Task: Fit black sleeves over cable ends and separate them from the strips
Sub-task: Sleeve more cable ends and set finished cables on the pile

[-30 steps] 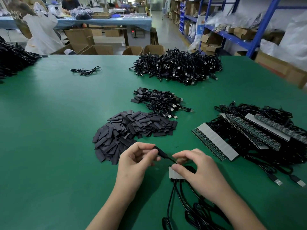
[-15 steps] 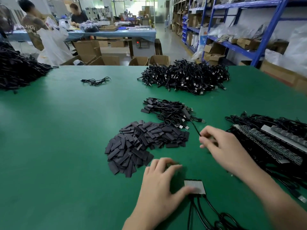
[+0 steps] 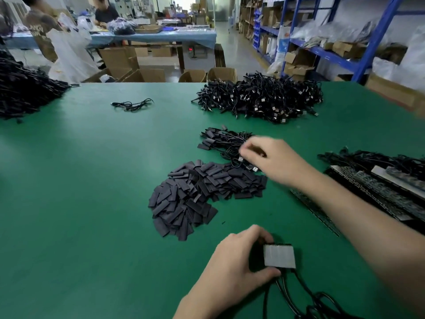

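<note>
A heap of flat black sleeves [image 3: 202, 194] lies in the middle of the green table [image 3: 80, 180]. Near the front edge my left hand [image 3: 232, 268] grips a short grey strip piece [image 3: 279, 256] between thumb and fingers; several black cables [image 3: 296, 298] trail from it toward me. My right hand [image 3: 269, 157] reaches over the small pile of sleeved cables [image 3: 220, 143] behind the sleeves, fingers curled at the pile's right edge beside USB plugs. Whether it still holds a cable is hidden.
A big heap of black USB cables [image 3: 262, 97] lies at the back. Long strips with attached cables [image 3: 379, 180] lie at the right. Another cable heap [image 3: 25, 90] sits far left, one loose cable [image 3: 133, 104] behind. Boxes, blue shelving and people stand beyond.
My right hand carried the sleeved cable away from the strip to the small pile. My left hand let go of the sleeve and took hold of the strip piece.
</note>
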Demonstrator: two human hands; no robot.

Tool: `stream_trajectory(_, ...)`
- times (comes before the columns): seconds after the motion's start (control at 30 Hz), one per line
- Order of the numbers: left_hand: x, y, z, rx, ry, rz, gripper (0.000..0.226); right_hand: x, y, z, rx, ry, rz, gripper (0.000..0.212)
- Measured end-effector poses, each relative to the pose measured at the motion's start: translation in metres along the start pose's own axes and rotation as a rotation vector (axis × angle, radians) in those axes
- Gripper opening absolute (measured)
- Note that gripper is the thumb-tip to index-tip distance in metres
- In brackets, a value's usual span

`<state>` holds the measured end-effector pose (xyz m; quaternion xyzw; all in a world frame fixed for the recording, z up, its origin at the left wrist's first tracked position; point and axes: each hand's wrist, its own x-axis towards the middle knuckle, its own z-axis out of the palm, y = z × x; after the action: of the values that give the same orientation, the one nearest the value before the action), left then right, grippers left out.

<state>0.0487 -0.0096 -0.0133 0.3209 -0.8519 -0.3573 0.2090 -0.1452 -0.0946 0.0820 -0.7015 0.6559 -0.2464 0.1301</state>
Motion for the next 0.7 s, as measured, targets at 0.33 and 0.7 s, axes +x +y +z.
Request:
stream_trajectory(0.33, 0.004, 0.005, 0.004, -0.682, 0.16, -0.117, 0.032, -0.154, 0.024, 0.033, 0.681, -0.192, 0.19, 0.015)
stream_trajectory(0.7, 0.0, 0.007, 0.006, -0.527, 0.134, -0.134, 0.025, -0.169, 0.021, 0.053, 0.891, -0.108, 0.237, 0.011)
